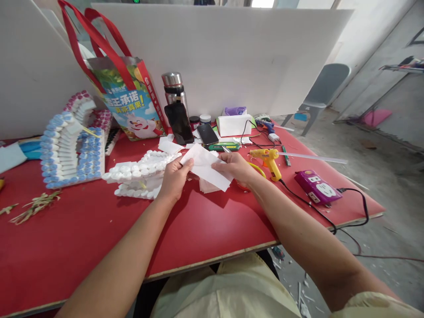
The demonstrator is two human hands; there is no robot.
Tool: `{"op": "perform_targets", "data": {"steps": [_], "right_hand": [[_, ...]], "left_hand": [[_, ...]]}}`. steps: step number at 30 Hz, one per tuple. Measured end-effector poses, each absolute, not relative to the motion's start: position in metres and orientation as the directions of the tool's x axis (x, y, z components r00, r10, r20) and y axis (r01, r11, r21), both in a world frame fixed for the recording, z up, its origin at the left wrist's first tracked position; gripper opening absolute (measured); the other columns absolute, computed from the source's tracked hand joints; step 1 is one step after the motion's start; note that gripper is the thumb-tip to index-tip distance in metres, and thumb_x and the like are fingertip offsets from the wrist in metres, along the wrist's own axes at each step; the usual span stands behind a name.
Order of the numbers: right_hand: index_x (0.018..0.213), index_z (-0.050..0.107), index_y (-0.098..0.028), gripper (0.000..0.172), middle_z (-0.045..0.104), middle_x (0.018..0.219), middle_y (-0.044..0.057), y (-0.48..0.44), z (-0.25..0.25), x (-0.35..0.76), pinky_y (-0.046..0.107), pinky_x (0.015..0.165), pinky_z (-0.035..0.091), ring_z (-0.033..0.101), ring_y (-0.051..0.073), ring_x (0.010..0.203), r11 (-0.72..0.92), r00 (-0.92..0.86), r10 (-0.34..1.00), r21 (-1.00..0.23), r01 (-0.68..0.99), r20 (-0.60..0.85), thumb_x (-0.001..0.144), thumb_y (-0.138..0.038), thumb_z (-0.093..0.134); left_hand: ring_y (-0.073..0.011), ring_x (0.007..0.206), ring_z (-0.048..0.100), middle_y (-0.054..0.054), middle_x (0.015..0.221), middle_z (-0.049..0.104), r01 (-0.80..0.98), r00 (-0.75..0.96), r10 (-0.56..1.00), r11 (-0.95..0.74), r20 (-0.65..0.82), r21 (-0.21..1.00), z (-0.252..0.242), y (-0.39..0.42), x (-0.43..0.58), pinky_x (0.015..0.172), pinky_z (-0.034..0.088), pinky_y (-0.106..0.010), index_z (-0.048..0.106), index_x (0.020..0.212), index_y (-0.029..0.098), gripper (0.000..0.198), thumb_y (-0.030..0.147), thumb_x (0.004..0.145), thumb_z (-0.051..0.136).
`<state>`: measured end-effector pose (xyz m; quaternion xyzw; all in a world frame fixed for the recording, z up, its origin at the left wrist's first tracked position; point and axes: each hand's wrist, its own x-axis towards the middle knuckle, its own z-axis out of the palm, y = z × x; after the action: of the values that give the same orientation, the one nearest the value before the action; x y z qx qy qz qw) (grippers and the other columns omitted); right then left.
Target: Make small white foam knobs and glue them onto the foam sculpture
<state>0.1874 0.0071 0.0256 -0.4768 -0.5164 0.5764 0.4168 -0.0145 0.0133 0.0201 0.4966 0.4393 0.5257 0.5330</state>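
Note:
A white sheet of paper [207, 164] is held up between my two hands, over the red table [195, 229]. My left hand [177, 176] pinches its left edge between thumb and fingers. On the other side, my right hand [235, 167] grips the right edge; the pointed silver tip of a tool [226, 149] shows above its fingers. More paper pieces [209, 186] lie beneath the held sheet. Just left of my left hand sits a structure of white rolled pieces [135, 170]. The yellow scissors-like handle [256, 169] beside my right hand is partly hidden.
A yellow glue gun [270, 161] and a purple box [318, 186] with cables lie at the right. Behind are phones [179, 123], a steel bottle [172, 84] and a green cutter [224, 147]. A blue-and-white structure [61, 152] and a bag [132, 104] stand left.

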Motion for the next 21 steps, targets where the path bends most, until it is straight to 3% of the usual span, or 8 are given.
{"op": "perform_targets", "data": {"steps": [4, 8, 10, 12, 16, 21], "right_hand": [[0.076, 0.064, -0.018, 0.028, 0.067, 0.071, 0.002, 0.006, 0.025, 0.188, 0.025, 0.052, 0.044, 0.060, 0.014, 0.059, -0.053, -0.178, 0.982, -0.997, 0.053, -0.062, 0.077, -0.043, 0.075], [0.086, 0.067, -0.015, 0.018, 0.072, 0.080, 0.005, 0.036, 0.030, 0.198, 0.027, 0.063, 0.052, 0.065, 0.015, 0.066, 0.128, 0.062, 0.987, -0.962, 0.243, 0.148, 0.087, -0.033, 0.061], [0.098, 0.069, -0.015, 0.020, 0.074, 0.089, 0.007, 0.066, 0.037, 0.205, 0.028, 0.071, 0.053, 0.068, 0.017, 0.077, 0.127, 0.114, 0.968, -0.830, 0.543, 0.223, 0.090, -0.024, 0.053], [0.106, 0.071, -0.017, 0.026, 0.076, 0.099, 0.008, 0.098, 0.047, 0.210, 0.027, 0.077, 0.052, 0.070, 0.019, 0.093, 0.002, 0.112, 0.976, -0.518, 0.855, 0.189, 0.090, -0.016, 0.050], [0.099, 0.075, -0.011, 0.023, 0.075, 0.104, 0.018, 0.151, 0.054, 0.211, 0.028, 0.079, 0.051, 0.070, 0.027, 0.101, -0.099, 0.123, 0.991, -0.317, 0.943, 0.057, 0.080, -0.009, 0.063], [0.107, 0.075, -0.006, 0.039, 0.074, 0.105, 0.022, 0.177, 0.040, 0.209, 0.028, 0.075, 0.051, 0.070, 0.031, 0.100, -0.101, 0.094, 0.994, -0.163, 0.981, -0.052, 0.072, -0.024, 0.077]], "left_hand": [[-0.0137, 0.054, 0.060, 0.000, 0.068, 0.067, -0.100, 0.020, 0.997, -0.066, 0.068, 0.993, 0.021, 0.016, -0.019, 0.048, 0.051, -0.025, 0.070, 0.097, 0.016, 0.031, 0.038, 0.076, 0.076], [-0.0096, 0.041, 0.046, 0.003, 0.056, 0.058, -0.042, -0.005, 0.992, -0.130, 0.130, 0.991, 0.019, 0.016, -0.020, 0.038, 0.038, -0.022, 0.067, 0.086, 0.018, 0.019, 0.035, 0.080, 0.071], [-0.0090, 0.040, 0.044, 0.003, 0.056, 0.056, -0.053, -0.011, 0.990, -0.138, 0.137, 0.989, 0.018, 0.016, -0.020, 0.036, 0.034, -0.022, 0.066, 0.086, 0.018, 0.019, 0.036, 0.082, 0.070], [-0.0092, 0.041, 0.045, 0.003, 0.057, 0.057, -0.068, -0.023, 0.991, -0.133, 0.132, 0.989, 0.017, 0.016, -0.021, 0.036, 0.034, -0.021, 0.067, 0.087, 0.017, 0.020, 0.037, 0.082, 0.070], [-0.0097, 0.042, 0.044, 0.003, 0.057, 0.056, -0.103, -0.043, 0.994, -0.106, 0.102, 0.989, 0.020, 0.015, -0.024, 0.038, 0.035, -0.022, 0.068, 0.091, 0.017, 0.022, 0.038, 0.082, 0.071], [-0.0114, 0.049, 0.049, 0.002, 0.062, 0.059, -0.083, -0.031, 0.993, -0.115, 0.113, 0.990, 0.017, 0.015, -0.026, 0.045, 0.041, -0.023, 0.068, 0.087, 0.017, 0.022, 0.039, 0.085, 0.069]]}}
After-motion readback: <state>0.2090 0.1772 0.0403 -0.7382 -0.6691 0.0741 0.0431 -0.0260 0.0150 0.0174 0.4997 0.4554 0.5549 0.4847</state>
